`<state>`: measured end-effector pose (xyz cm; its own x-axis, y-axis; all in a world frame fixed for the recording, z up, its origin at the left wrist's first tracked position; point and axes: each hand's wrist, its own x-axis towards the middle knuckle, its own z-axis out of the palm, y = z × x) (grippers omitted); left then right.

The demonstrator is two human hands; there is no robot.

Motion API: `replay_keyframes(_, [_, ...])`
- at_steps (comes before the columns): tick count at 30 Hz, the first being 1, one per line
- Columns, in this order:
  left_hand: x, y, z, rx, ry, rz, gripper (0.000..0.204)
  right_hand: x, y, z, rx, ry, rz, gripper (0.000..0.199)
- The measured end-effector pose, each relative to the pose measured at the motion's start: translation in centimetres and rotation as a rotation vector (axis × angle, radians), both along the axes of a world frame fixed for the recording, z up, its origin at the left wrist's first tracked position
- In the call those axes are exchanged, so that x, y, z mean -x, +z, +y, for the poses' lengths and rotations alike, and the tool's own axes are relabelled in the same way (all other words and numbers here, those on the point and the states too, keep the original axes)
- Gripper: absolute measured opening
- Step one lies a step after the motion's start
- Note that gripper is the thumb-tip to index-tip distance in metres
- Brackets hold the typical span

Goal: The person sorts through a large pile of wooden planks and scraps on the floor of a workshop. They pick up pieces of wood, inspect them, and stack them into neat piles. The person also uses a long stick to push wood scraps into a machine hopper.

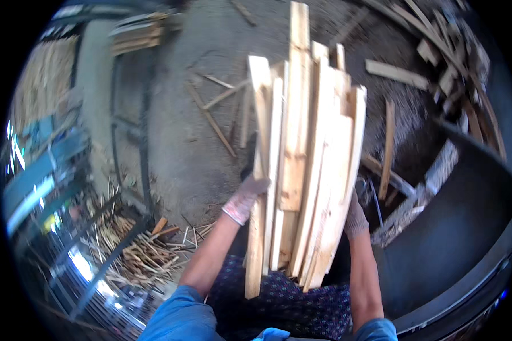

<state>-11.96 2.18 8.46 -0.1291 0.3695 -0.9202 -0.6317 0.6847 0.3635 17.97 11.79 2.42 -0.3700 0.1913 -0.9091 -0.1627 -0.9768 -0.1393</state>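
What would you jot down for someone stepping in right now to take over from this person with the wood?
Left hand: gloved, gripping the left side of the bundle of wooden slats.
Right hand: gloved, supporting the bundle's right side from beneath.
Bundle: held upright off the ground in front of the body.
Around: loose slats scattered on the concrete floor, thin wood scraps at lower left, dark curved bin at right.
Done: bundle gathered and lifted.
Left: setting it down; floor pieces remain.

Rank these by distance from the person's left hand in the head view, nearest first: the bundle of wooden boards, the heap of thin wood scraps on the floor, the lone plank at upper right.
1. Bundle of wooden boards: held upright, in the left hand itself.
2. Heap of thin wood scraps: on the floor, down and to the left.
3. Lone plank: lying on the ground at upper right, beyond the bundle.
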Motion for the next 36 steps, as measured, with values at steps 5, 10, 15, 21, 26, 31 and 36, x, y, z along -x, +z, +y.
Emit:
replay_keyframes(5, [2.1,5.2,-4.3,-0.261,0.196,0.004,0.079,3.8,4.2,1.6,0.005,0.218,0.060,0.063])
replay_keyframes(10, [5.9,3.6,-13.4,-0.209,0.383,0.049,0.090,11.8,7.2,1.2,0.021,0.428,0.128,0.068])
replay_keyframes(15, [11.3,7.6,-16.0,-0.250,0.692,0.021,0.069,23.6,10.3,1.4,-0.047,0.683,0.094,0.069])
replay_keyframes(21, [19.4,8.1,-20.2,-0.306,0.830,0.120,0.082,36.1,12.4,1.1,-0.176,0.865,0.333,0.088])
replay_keyframes(26, [24.8,7.8,-22.8,-0.435,0.995,0.166,0.092,47.5,14.8,0.9,-0.221,1.105,0.438,0.098])
replay_keyframes(31, [31.7,11.4,-22.6,-0.352,1.141,0.267,0.087,58.5,16.0,0.7,-0.318,1.243,0.462,0.104])
replay_keyframes(36, [40.1,8.5,-22.3,-0.376,1.105,0.355,0.084,69.7,15.7,2.5,-0.330,1.321,0.488,0.108])
